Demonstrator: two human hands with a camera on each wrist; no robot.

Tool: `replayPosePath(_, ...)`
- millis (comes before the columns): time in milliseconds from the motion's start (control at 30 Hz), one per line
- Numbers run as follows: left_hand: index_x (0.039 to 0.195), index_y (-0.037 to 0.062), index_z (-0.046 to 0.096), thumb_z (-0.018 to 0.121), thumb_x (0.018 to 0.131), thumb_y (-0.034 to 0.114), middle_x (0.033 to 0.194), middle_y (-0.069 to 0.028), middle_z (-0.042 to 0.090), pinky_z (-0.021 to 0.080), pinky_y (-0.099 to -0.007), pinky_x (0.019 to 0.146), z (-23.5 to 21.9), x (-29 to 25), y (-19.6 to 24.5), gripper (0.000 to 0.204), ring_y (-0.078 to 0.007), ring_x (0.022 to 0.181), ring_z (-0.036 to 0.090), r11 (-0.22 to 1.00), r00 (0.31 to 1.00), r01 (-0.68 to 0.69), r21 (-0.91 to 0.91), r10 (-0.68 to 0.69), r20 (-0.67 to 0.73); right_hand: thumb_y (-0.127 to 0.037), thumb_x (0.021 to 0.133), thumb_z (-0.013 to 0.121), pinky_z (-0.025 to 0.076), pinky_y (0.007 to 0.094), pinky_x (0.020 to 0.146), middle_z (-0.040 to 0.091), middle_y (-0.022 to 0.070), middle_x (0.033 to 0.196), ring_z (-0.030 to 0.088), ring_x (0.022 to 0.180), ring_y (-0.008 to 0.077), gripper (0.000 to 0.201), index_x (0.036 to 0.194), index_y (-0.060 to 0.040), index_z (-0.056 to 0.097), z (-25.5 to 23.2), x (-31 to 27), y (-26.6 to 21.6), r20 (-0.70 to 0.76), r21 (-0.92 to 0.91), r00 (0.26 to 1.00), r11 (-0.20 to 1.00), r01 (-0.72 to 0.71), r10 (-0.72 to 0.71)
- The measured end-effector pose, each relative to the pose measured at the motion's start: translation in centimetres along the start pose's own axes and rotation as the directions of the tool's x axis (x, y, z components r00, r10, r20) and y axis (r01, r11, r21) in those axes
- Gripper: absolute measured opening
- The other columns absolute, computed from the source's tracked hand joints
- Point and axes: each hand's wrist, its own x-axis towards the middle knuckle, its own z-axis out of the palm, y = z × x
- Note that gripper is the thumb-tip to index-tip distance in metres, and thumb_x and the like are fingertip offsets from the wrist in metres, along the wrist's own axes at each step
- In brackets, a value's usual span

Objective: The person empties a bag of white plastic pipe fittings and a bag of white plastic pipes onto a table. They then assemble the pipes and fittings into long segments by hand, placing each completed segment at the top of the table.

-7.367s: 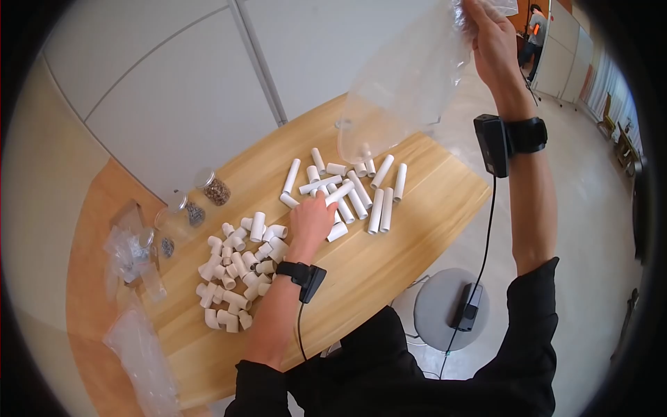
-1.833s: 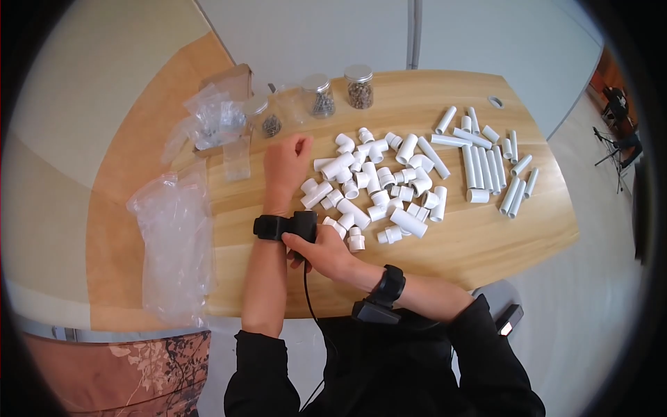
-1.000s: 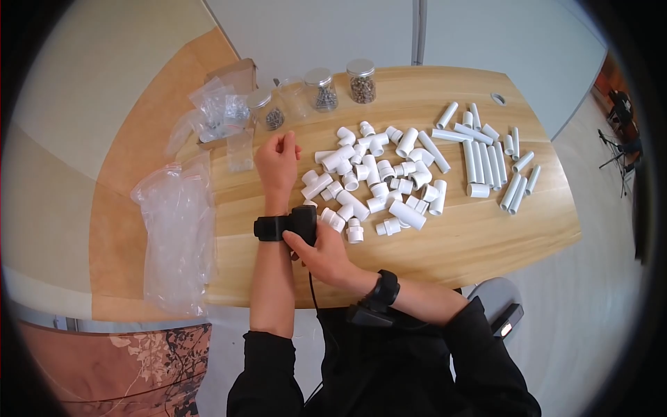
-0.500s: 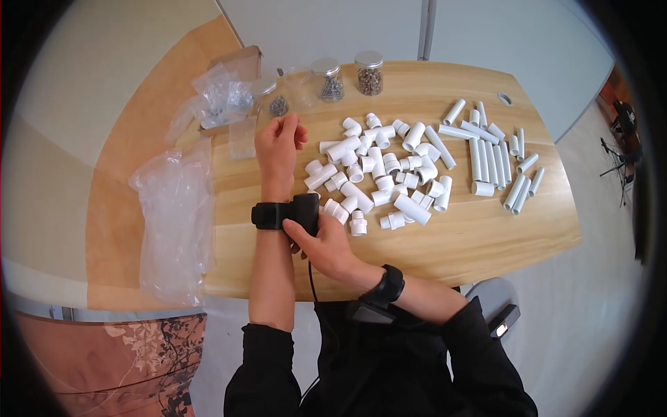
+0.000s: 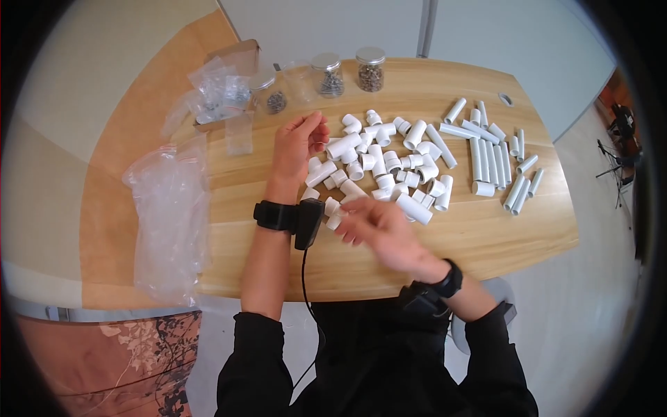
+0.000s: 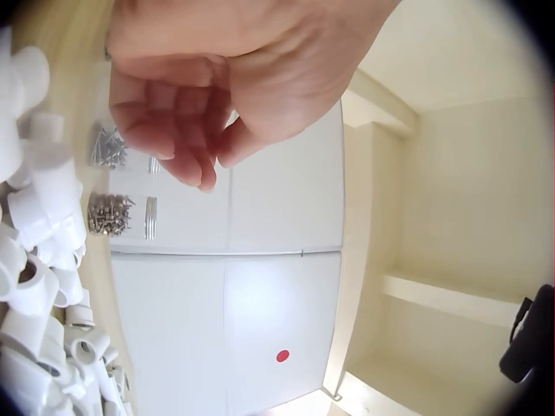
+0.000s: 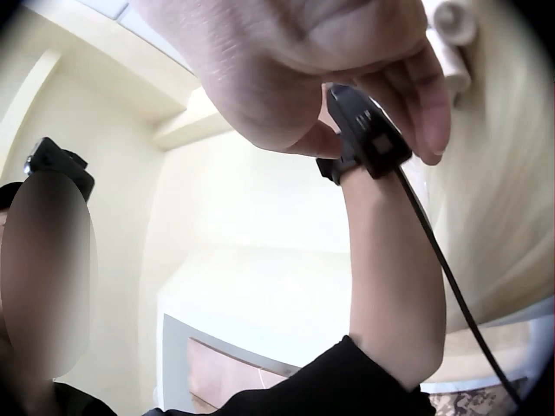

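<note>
My left hand (image 5: 295, 149) hovers at the left side of a heap of white PVC pipe fittings (image 5: 379, 161), its fingers loosely curled with nothing in them. A black wrist camera (image 5: 309, 224) is strapped to the left wrist, and a cable runs down from it. Blurred by motion, my right hand (image 5: 382, 233) is over the front of the heap, apart from that camera, fingers loosely bent. In the right wrist view, no object shows in the right hand (image 7: 321, 69). The left wrist view has fittings (image 6: 43, 199) beside the left hand (image 6: 234, 78).
Short white pipes (image 5: 490, 163) lie to the right on the wooden table (image 5: 500, 229). Lidded jars of screws (image 5: 327, 76) stand along the back. At left are a large clear plastic bag (image 5: 167, 222) and a cardboard box (image 5: 250, 59) with small bags.
Earlier the right hand held up a clear bag, then gripped the left wrist's camera. Now it has let go and moved right. The left hand has shifted slightly right.
</note>
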Motion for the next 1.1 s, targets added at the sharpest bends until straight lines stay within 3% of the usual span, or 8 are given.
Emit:
replayPosePath(133, 0.082, 0.005, 0.06, 0.058, 0.086, 0.023, 0.067, -0.0013, 0.058, 0.041, -0.0212, 0.053, 0.8, -0.1, -0.7, 0.018, -0.0092, 0.057, 0.053, 0.997, 0.997, 0.062, -0.047, -0.059, 0.056, -0.018, 0.089, 0.051, 0.044, 0.0236, 0.053, 0.062, 0.0105, 0.069, 0.055, 0.057, 0.0116, 0.024, 0.088, 0.0063, 0.055, -4.6, 2.7, -2.9, -0.232, 0.139, 0.961, 0.973, 0.185, -0.149)
replayPosePath(400, 0.087, 0.002, 0.058, 0.055, 0.087, 0.025, 0.072, -0.0042, 0.059, 0.043, -0.0221, 0.056, 6.3, -4.2, -0.2, 0.023, -0.0104, 0.062, 0.054, 0.985, 0.974, 0.132, 0.115, -0.151, 0.17, -0.022, 0.091, 0.045, 0.044, 0.0249, 0.049, 0.056, 0.0056, 0.064, 0.051, 0.052, 0.0128, 0.022, 0.09, -0.0011, 0.052, -12.0, 6.7, -2.2, -0.456, 0.603, 0.889, 0.718, 0.347, -0.046)
replayPosePath(500, 0.104, -0.0029, 0.051, 0.061, 0.083, 0.03, 0.093, -0.0097, 0.06, 0.048, -0.0254, 0.067, 9.6, -7.6, -1.7, 0.04, -0.0134, 0.081, 0.057, 0.95, 0.923, 0.241, 0.197, -0.287, 0.257, -0.022, 0.092, 0.042, 0.043, 0.0252, 0.048, 0.055, 0.0055, 0.067, 0.051, 0.053, 0.0123, 0.021, 0.091, -0.0025, 0.052, -12.3, 7.4, -3.0, -0.595, 0.48, 0.799, 0.76, 0.439, -0.086)
replayPosePath(667, 0.108, -0.0041, 0.05, 0.071, 0.076, 0.024, 0.095, -0.0058, 0.058, 0.044, -0.0241, 0.077, 13.7, -11.2, -4.6, 0.047, -0.0094, 0.087, 0.053, 0.96, 0.881, 0.133, 0.245, -0.227, 0.414, -0.016, 0.091, 0.043, 0.044, 0.0254, 0.048, 0.055, 0.006, 0.067, 0.05, 0.054, 0.0117, 0.019, 0.093, 0.0, 0.053, -12.3, 8.9, -3.7, -0.686, 0.327, 0.714, 0.816, 0.476, -0.141)
replayPosePath(933, 0.082, 0.0011, 0.062, 0.067, 0.081, 0.018, 0.072, 0.0014, 0.059, 0.04, -0.0203, 0.054, 14.8, -10.8, -5.5, 0.017, -0.0039, 0.062, 0.05, 0.957, 0.901, 0.285, 0.05, -0.286, 0.325, -0.012, 0.09, 0.047, 0.044, 0.0255, 0.049, 0.057, 0.0068, 0.072, 0.052, 0.054, 0.0118, 0.015, 0.095, 0.0005, 0.053, -10.8, 8.8, -4.6, -0.654, 0.129, 0.713, 0.892, 0.433, -0.252)
replayPosePath(1000, 0.082, 0.0016, 0.062, 0.067, 0.081, 0.019, 0.073, 0.0001, 0.059, 0.04, -0.0212, 0.055, 14.9, -10.7, -5.3, 0.018, -0.006, 0.062, 0.051, 0.948, 0.909, 0.319, -0.006, -0.304, 0.284, -0.01, 0.088, 0.047, 0.044, 0.0302, 0.047, 0.059, 0.0089, 0.065, 0.057, 0.054, 0.0167, 0.013, 0.088, 0.0017, 0.054, -10.7, 9.0, -4.1, -0.618, -0.192, 0.671, 0.906, 0.376, -0.41)
replayPosePath(1033, 0.082, 0.0016, 0.062, 0.067, 0.081, 0.019, 0.073, 0.0001, 0.059, 0.04, -0.0212, 0.055, 14.9, -10.7, -5.3, 0.018, -0.006, 0.062, 0.051, 0.948, 0.91, 0.319, -0.007, -0.304, 0.283, -0.01, 0.088, 0.047, 0.044, 0.0302, 0.047, 0.059, 0.0089, 0.065, 0.057, 0.054, 0.0167, 0.013, 0.088, 0.0017, 0.054, -10.8, 8.9, -3.8, -0.616, -0.192, 0.673, 0.906, 0.376, -0.41)
replayPosePath(1100, 0.081, 0.0016, 0.061, 0.067, 0.081, 0.018, 0.073, -0.0009, 0.059, 0.041, -0.022, 0.057, 15.0, -10.8, -5.3, 0.018, -0.0073, 0.064, 0.052, 0.951, 0.925, 0.296, -0.09, -0.261, 0.275, -0.009, 0.087, 0.05, 0.045, 0.0302, 0.049, 0.06, 0.0094, 0.063, 0.058, 0.056, 0.0179, 0.012, 0.09, 0.0008, 0.055, -11.2, 8.7, -3.1, -0.423, -0.722, 0.553, 0.635, 0.274, -0.718)
